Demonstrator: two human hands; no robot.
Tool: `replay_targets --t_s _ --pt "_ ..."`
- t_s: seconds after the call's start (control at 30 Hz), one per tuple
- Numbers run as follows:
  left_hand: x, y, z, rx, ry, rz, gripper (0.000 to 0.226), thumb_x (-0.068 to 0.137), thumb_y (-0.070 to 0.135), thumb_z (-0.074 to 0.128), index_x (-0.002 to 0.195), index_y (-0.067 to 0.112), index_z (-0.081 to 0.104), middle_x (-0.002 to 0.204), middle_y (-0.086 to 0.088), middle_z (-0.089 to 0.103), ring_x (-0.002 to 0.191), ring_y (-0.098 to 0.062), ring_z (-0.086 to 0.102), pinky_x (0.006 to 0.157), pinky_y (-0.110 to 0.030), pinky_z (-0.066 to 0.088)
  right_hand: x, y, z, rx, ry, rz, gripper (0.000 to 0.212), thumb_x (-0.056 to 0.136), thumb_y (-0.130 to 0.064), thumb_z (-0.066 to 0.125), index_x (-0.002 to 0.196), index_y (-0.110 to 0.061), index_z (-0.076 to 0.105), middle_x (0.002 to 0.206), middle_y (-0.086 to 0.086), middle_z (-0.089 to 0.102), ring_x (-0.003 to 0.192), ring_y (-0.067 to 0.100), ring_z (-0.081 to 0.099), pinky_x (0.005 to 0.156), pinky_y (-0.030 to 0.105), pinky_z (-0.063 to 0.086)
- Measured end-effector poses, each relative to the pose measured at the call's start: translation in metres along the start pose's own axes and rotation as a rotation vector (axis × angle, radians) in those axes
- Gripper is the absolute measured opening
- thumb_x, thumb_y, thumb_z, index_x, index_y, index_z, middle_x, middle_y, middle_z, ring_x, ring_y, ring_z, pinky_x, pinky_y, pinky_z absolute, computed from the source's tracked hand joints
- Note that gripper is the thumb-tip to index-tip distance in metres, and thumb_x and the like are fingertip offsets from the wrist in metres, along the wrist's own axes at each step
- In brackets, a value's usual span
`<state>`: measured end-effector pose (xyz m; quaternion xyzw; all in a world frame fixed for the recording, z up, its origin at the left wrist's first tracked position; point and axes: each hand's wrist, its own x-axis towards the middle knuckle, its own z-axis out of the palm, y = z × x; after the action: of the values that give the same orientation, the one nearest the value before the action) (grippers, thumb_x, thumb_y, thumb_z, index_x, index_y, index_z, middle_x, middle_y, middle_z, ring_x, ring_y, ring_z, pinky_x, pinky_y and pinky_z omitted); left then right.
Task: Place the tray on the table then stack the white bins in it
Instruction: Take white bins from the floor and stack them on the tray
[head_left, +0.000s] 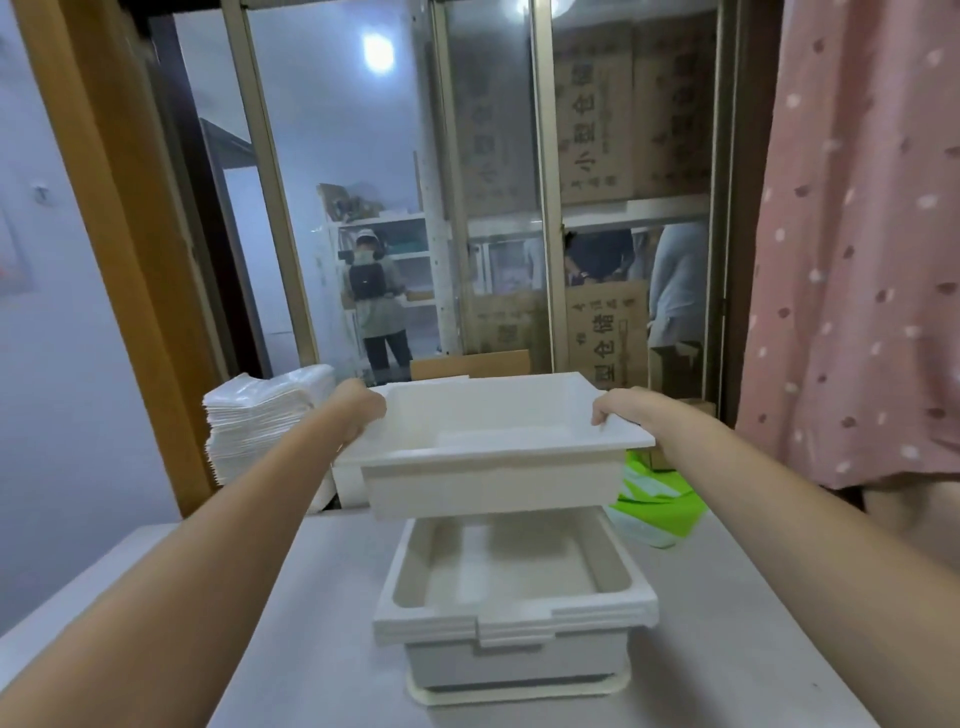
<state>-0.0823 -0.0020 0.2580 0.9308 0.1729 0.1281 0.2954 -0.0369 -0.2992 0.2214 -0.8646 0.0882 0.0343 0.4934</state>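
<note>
I hold a white bin (493, 483) in the air, level, above and just beyond the stack on the table. My left hand (358, 410) grips its left rim and my right hand (621, 410) grips its right rim. Below it, a stack of white bins (514, 613) sits nested in a cream tray (519, 693), of which only the bottom rim shows, on the grey table (260, 649). The top bin of the stack is empty.
Another white bin (345, 480) sits behind the held one, beyond the table's far edge. A pile of white sheets (260, 421) stands at the left. A green and white bag (654, 504) lies at the right, below a pink dotted curtain (857, 260). Glass doors lie ahead.
</note>
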Motion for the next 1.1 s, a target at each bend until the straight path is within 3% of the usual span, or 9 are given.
replay_targets --t_s 0.1,0.23,0.4,0.47,0.53,0.6,0.8,0.93,1.1 --pt "0.004 -0.01 -0.007 -0.328 -0.045 -0.112 0.029 0.093 0.013 0.051 0.116 -0.003 0.051 0.082 -0.011 0.05 0.065 -0.018 0.045 0.054 -0.025 0.036 0.007 -0.001 0.0 -0.003 -0.012 -0.011 0.051 0.071 -0.011 0.066 0.12 0.001 0.059 0.111 0.016 0.061 0.084 0.03 0.058 0.06 0.026 0.043" --pt "-0.008 -0.032 -0.003 -0.966 -0.035 -0.425 0.059 0.087 0.051 0.047 0.125 0.006 0.048 0.12 -0.011 0.053 0.107 -0.029 0.053 0.092 -0.041 0.045 0.0 -0.007 -0.003 0.03 0.034 0.003 0.051 0.079 -0.006 0.063 0.128 0.004 0.053 0.117 0.016 0.055 0.077 0.025 0.052 0.051 0.025 0.034" --pt "-0.044 -0.012 0.037 -1.408 0.083 -0.697 0.104 0.059 0.083 0.042 0.149 0.034 0.02 0.15 0.0 0.034 0.13 -0.035 0.042 0.105 -0.057 0.032 -0.007 -0.021 0.014 0.11 0.104 0.031 0.056 0.087 0.0 0.057 0.139 0.006 0.038 0.129 0.02 0.049 0.101 0.031 0.051 0.076 0.029 0.04" --pt "-0.056 0.012 0.059 -1.437 0.035 -0.704 0.113 0.052 0.084 0.042 0.15 0.037 0.01 0.154 0.0 0.026 0.134 -0.036 0.036 0.104 -0.061 0.029 -0.013 -0.026 0.026 0.178 0.12 0.038 0.056 0.088 0.002 0.056 0.139 0.006 0.036 0.135 0.02 0.048 0.111 0.034 0.054 0.079 0.031 0.041" --pt "-0.064 0.035 0.076 -1.404 0.026 -0.688 0.115 0.054 0.08 0.042 0.151 0.035 -0.001 0.156 -0.005 0.02 0.135 -0.04 0.031 0.106 -0.062 0.027 -0.018 -0.027 0.038 0.233 0.146 0.024 0.051 0.087 0.004 0.055 0.136 0.006 0.039 0.136 0.019 0.05 0.1 0.029 0.052 0.076 0.028 0.038" --pt "-0.074 0.055 0.085 -1.334 0.057 -0.69 0.099 0.078 0.064 0.043 0.153 0.025 -0.008 0.156 -0.015 0.015 0.137 -0.043 0.026 0.112 -0.058 0.023 -0.02 -0.025 0.045 0.308 0.169 0.0 0.048 0.088 0.005 0.05 0.135 0.004 0.042 0.132 0.018 0.052 0.095 0.028 0.048 0.075 0.026 0.036" --pt "-0.053 0.06 0.103 -1.222 0.175 -0.703 0.077 0.096 0.045 0.037 0.154 0.015 -0.005 0.155 -0.023 0.014 0.139 -0.042 0.024 0.114 -0.049 0.02 -0.017 -0.011 0.05 0.531 0.131 0.025 0.03 0.089 -0.007 0.052 0.118 -0.009 0.047 0.073 0.005 0.045 0.06 0.018 0.045 0.051 0.022 0.036" --pt "-0.026 0.04 0.097 -1.27 0.129 -0.664 0.086 0.076 0.056 0.036 0.152 0.023 0.014 0.152 -0.013 0.032 0.133 -0.04 0.037 0.108 -0.054 0.032 0.004 0.003 0.039 0.632 0.07 0.073 0.025 0.084 -0.037 0.055 0.099 -0.016 0.054 0.066 0.003 0.047 0.038 0.011 0.04 0.037 0.015 0.029" --pt "-0.015 0.019 0.07 -1.143 -0.12 -0.592 0.059 0.077 0.057 0.046 0.125 0.022 0.053 0.109 -0.004 0.066 0.102 -0.03 0.06 0.08 -0.042 0.047 0.023 0.021 0.011 0.748 0.182 0.13 0.043 0.092 -0.049 0.033 0.081 -0.012 0.053 0.065 0.006 0.048 0.043 0.017 0.033 0.043 0.02 0.024"
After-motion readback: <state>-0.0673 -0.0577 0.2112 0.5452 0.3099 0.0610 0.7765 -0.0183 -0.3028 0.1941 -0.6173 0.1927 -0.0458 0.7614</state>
